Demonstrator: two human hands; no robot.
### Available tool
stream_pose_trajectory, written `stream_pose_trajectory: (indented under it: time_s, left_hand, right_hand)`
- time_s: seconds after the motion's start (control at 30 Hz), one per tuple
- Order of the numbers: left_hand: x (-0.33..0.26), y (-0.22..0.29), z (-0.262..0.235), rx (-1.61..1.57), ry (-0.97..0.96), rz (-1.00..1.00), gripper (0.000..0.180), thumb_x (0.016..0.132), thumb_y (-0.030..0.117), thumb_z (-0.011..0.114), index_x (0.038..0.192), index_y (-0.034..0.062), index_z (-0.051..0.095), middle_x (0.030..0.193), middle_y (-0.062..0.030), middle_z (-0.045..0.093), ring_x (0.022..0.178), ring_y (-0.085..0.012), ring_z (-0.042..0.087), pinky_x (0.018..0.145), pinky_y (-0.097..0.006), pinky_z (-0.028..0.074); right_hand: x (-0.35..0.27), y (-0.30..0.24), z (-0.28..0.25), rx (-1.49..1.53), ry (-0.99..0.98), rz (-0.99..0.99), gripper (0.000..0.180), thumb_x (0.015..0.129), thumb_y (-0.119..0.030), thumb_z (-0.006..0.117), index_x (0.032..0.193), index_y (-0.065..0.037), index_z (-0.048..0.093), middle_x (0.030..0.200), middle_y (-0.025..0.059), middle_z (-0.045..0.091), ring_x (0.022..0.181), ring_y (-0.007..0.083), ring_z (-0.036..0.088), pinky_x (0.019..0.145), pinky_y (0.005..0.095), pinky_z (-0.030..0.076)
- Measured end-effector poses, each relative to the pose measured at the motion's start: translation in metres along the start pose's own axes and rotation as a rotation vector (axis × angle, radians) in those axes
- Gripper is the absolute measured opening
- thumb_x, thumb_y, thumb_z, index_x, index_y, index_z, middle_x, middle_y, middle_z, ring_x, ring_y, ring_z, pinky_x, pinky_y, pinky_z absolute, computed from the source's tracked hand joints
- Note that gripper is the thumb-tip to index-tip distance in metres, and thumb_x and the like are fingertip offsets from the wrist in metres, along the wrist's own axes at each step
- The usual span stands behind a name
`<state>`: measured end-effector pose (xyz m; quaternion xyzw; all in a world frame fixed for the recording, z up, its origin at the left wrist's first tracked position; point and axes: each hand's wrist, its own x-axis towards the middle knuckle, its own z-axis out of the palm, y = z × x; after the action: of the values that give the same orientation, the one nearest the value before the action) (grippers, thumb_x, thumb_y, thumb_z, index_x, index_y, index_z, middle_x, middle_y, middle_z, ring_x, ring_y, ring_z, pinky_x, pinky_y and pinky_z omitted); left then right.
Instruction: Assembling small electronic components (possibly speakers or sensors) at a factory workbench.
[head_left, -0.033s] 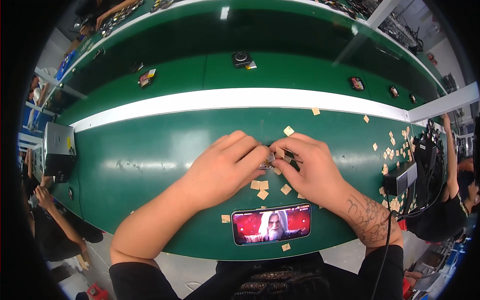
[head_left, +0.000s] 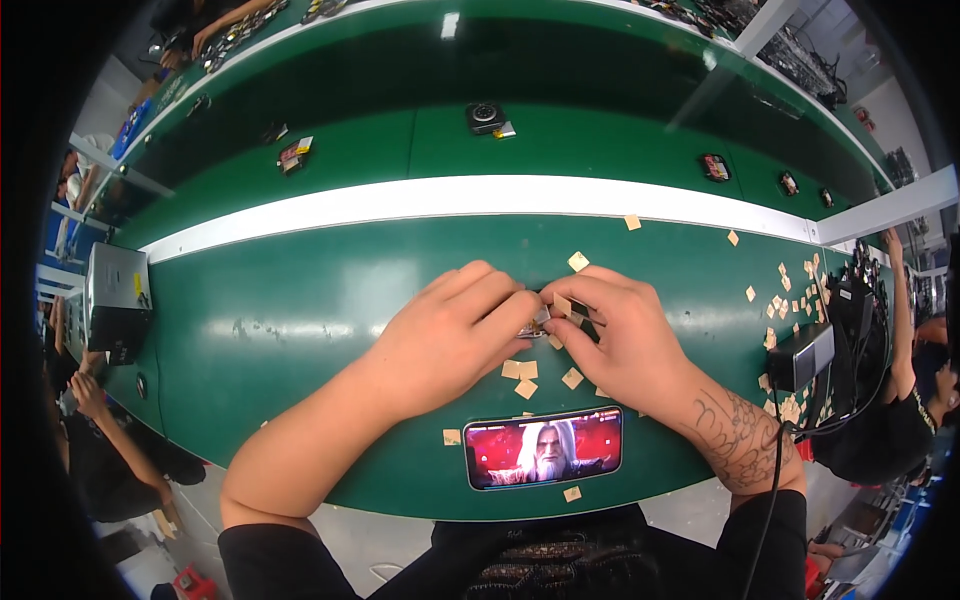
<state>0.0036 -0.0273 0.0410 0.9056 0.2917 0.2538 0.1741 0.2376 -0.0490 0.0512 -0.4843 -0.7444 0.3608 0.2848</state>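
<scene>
My left hand (head_left: 458, 325) is closed round a small electronic part (head_left: 537, 322) that shows only as a silvery, metallic edge between my fingertips. Most of that part is hidden. Facing it, my right hand (head_left: 630, 325) has thumb and forefinger bent in against the same part. A tan paper-like square (head_left: 562, 304) stands at the right fingertips, and a dark gap shows behind it. More tan squares (head_left: 527, 388) lie on the green table just below the hands. Nearer to me a phone (head_left: 543, 448) lies flat, its screen lit with a picture.
Many tan squares (head_left: 790, 410) are scattered at the right, beside a black box-shaped device (head_left: 802, 357) with cables. A grey box (head_left: 117, 285) stands at the left end. Beyond the white rail (head_left: 480, 195), small electronic assemblies (head_left: 486, 118) sit on a green surface. Other people work on both sides.
</scene>
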Motion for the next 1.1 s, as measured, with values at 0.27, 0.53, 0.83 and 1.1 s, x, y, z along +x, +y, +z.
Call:
stream_pose_trajectory:
  time_s: [0.27,0.53,0.83,1.1]
  left_hand:
    - [0.001,0.002,0.0,-0.003,0.013,0.01,0.043,0.077,0.009,0.089,0.113,0.0034,0.066,0.108,-0.0111,0.068,0.098,-0.0339,0.066,0.083,-0.043,0.057]
    - [0.001,0.007,0.001,-0.012,0.014,-0.029,0.043,0.078,0.009,0.089,0.113,0.0044,0.066,0.108,-0.0105,0.067,0.098,-0.0339,0.065,0.083,-0.043,0.057]
    - [0.001,0.011,0.004,-0.008,0.038,-0.065,0.042,0.079,0.008,0.09,0.112,0.0042,0.065,0.104,-0.0115,0.067,0.094,-0.0355,0.064,0.08,-0.045,0.055]
    - [-0.002,0.024,0.009,0.03,0.047,-0.146,0.039,0.083,0.009,0.085,0.113,0.0044,0.061,0.102,-0.0121,0.06,0.094,-0.0355,0.06,0.082,-0.045,0.053]
  right_hand:
    - [0.004,-0.009,0.002,-0.113,0.032,0.0,0.012,0.089,0.0,0.074,0.101,0.0,0.077,0.09,0.0182,0.073,0.08,0.0394,0.072,0.072,0.0461,0.058]
    - [0.005,-0.012,-0.001,-0.158,-0.006,0.049,0.013,0.091,-0.002,0.072,0.102,-0.001,0.078,0.091,0.0185,0.073,0.083,0.041,0.072,0.076,0.0486,0.059]
    - [0.006,-0.012,-0.001,-0.216,0.004,0.011,0.014,0.089,-0.004,0.072,0.1,-0.003,0.08,0.091,0.0171,0.073,0.085,0.0407,0.073,0.078,0.0493,0.06]
    - [0.004,-0.004,0.008,-0.284,0.064,-0.062,0.01,0.088,-0.006,0.072,0.095,-0.003,0.079,0.09,0.0161,0.074,0.081,0.0393,0.074,0.074,0.0478,0.062]
